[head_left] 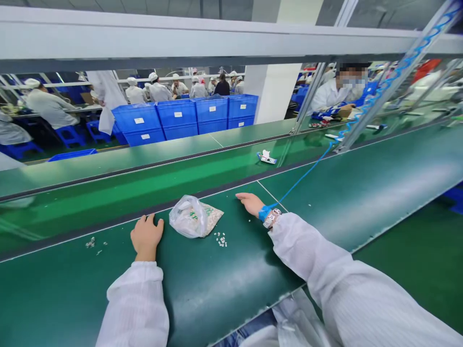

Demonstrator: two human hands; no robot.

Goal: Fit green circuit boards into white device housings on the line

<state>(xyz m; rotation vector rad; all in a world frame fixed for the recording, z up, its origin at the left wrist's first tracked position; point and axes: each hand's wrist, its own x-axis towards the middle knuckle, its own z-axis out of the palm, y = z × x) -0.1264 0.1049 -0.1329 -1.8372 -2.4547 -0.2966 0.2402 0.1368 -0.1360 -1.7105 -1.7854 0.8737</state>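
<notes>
Both my hands rest on a green work table. My left hand lies palm down with its fingers curled loosely and nothing in it, just left of a clear plastic bag of small white parts. My right hand lies flat on the far side of the table, fingers stretched out, right of the bag. A blue wrist strap and a watch sit on my right wrist. Several small white parts lie loose below the bag. A few more small parts lie to the left.
A blue coiled cord runs from the strap up a metal post. Beyond the table runs a green conveyor belt carrying a small white-and-blue item. Blue crates and other workers in white coats stand behind; one person sits opposite right.
</notes>
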